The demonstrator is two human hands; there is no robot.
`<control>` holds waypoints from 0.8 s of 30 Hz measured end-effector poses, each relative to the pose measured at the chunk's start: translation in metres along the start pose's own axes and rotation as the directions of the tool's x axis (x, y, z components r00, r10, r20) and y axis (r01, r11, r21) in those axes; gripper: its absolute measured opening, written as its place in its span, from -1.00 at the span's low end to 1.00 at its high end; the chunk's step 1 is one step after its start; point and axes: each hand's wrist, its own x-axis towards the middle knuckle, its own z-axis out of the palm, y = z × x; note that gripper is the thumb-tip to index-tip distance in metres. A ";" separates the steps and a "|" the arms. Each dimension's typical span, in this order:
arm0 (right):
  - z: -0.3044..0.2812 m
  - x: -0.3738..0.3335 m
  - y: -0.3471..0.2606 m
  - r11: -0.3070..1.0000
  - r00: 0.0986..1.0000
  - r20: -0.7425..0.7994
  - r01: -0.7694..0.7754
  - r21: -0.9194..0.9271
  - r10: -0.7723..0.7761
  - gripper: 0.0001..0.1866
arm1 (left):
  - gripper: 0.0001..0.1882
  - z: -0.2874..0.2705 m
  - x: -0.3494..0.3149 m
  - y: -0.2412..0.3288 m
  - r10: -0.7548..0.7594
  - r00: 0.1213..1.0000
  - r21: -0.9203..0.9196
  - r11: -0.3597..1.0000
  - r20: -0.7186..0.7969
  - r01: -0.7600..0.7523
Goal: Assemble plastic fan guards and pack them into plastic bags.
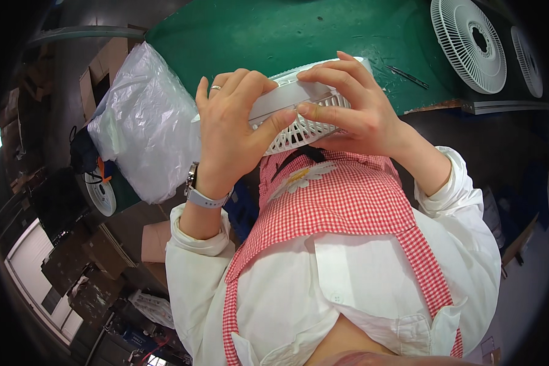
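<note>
Between my two hands is a white plastic fan grille, tilted up at the near edge of the green table, its slats facing me and a smooth white rim band above them. My left hand grips its left side, thumb on the band and fingers over the top. On the other side, my right hand holds it with the thumb against the band close to my left thumb and the fingers spread over the top edge. The far side of the grille is hidden.
A green table stretches ahead, with a dark pen-like tool on it. At the right lie a round white fan grille and another one. A clear plastic bag bulges at the left, near a white slatted part.
</note>
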 end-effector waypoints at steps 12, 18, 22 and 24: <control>0.003 -0.010 0.010 0.998 0.999 -0.031 0.018 0.061 -0.016 -0.12 | -0.29 0.006 -0.011 0.012 0.101 0.995 0.126 0.987 -0.020 -0.097; 0.013 0.001 0.017 0.992 0.994 -0.100 -0.028 0.123 0.040 0.02 | -0.16 0.020 -0.012 -0.009 0.205 0.958 0.246 0.957 -0.202 -0.153; -0.014 0.009 0.018 0.994 0.994 0.031 -0.106 -0.001 0.106 0.13 | -0.15 0.001 -0.017 -0.033 0.180 0.971 0.212 0.966 -0.155 -0.145; -0.034 -0.007 0.033 0.962 0.961 -0.030 -0.274 -0.005 0.274 0.17 | -0.12 -0.016 -0.033 -0.058 0.017 0.978 -0.174 0.983 -0.209 -0.054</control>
